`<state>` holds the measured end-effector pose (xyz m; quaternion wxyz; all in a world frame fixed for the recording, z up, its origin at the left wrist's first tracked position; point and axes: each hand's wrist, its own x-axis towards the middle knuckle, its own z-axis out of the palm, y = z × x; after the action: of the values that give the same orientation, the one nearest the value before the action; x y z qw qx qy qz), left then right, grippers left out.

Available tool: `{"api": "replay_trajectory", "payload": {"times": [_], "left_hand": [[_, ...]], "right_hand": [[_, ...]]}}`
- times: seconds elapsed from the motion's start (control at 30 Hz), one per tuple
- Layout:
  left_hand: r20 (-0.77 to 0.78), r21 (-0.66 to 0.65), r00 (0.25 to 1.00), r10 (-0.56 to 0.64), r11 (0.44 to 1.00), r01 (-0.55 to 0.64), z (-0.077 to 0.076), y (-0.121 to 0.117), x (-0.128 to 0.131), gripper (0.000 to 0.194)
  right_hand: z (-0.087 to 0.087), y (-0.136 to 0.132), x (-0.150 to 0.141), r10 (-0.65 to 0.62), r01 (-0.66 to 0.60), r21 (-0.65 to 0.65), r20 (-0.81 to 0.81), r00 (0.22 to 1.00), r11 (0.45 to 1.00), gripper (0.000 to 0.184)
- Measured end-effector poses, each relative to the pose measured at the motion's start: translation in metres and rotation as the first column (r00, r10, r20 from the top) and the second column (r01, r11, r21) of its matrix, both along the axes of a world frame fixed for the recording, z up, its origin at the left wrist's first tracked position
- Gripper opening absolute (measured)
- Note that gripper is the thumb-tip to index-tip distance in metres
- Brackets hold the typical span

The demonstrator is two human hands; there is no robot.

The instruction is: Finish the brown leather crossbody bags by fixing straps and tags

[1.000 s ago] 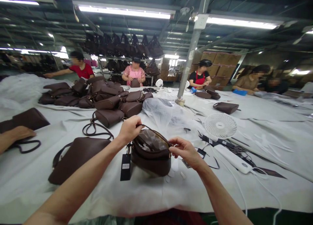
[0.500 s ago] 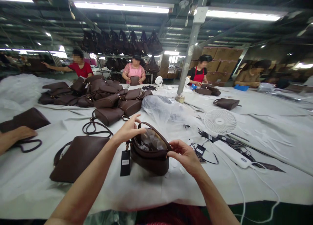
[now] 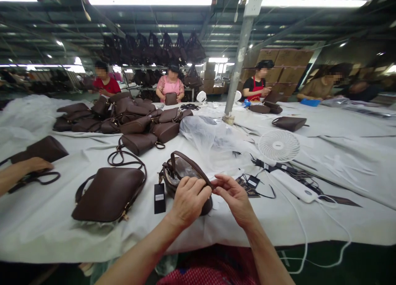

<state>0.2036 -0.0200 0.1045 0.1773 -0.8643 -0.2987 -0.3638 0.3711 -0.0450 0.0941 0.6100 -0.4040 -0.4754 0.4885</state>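
Note:
A small dark brown handbag [image 3: 177,173] stands open on the white table cover [image 3: 216,223], with crumpled clear plastic stuffing showing inside. My left hand [image 3: 188,200] is closed on the bag's near rim. My right hand [image 3: 233,196] pinches the same rim at its right end, thumb and forefinger together. A black hang tag [image 3: 159,197] dangles from the bag's left side. Beside it, to the left, lies a flat brown bag with a strap [image 3: 109,192].
A heap of brown bags [image 3: 123,120] sits at the back left. A clear plastic bag [image 3: 210,140], a small white fan [image 3: 278,146], a white power strip [image 3: 295,189] and loose tags [image 3: 249,182] lie to the right. Another person's hand [image 3: 32,165] rests at far left. Several workers sit opposite.
My left hand has come from the bag's far rim to its near rim, next to my right hand. The bag has tipped away and the view has shifted down.

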Motion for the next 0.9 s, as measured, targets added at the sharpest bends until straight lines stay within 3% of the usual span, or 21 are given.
{"api": "replay_trajectory", "payload": {"times": [0.13, 0.27, 0.43, 0.5, 0.57, 0.7, 0.9], "left_hand": [[-0.017, 0.04, 1.0, -0.009, 0.999, 0.009, 0.006, 0.004, 0.0, 0.016], [0.002, 0.045, 0.996, -0.094, 0.995, 0.094, 0.004, 0.007, -0.001, 0.018], [0.082, -0.089, 0.987, -0.135, 0.986, 0.142, 0.007, 0.011, 0.0, 0.019], [0.112, -0.147, 0.986, -0.121, 0.98, 0.137, 0.009, 0.01, 0.002, 0.019], [0.129, -0.196, 0.988, -0.089, 0.974, 0.113, 0.012, 0.008, 0.004, 0.021], [0.106, -0.193, 0.994, -0.035, 0.98, 0.055, 0.013, 0.005, 0.006, 0.022], [0.144, -0.246, 0.982, 0.12, 0.966, -0.082, 0.02, 0.013, -0.005, 0.017]], "right_hand": [[-0.004, 0.001, -0.006, -0.07, 0.07, 0.019, -0.011, 0.998, 0.997, 0.043], [-0.01, 0.005, -0.01, -0.112, 0.112, 0.044, -0.008, 0.994, 0.993, 0.043], [-0.02, 0.001, -0.007, -0.031, 0.014, 0.098, 0.171, 0.985, 0.995, 0.037], [-0.022, 0.0, -0.011, -0.054, 0.01, 0.155, 0.281, 0.958, 0.988, 0.045], [-0.022, 0.002, -0.02, -0.154, 0.086, 0.209, 0.337, 0.929, 0.974, 0.05], [-0.017, 0.013, -0.04, -0.37, 0.278, 0.276, 0.385, 0.845, 0.92, 0.033], [-0.014, 0.016, -0.037, -0.367, 0.254, 0.281, 0.496, 0.787, 0.925, 0.012]]}}
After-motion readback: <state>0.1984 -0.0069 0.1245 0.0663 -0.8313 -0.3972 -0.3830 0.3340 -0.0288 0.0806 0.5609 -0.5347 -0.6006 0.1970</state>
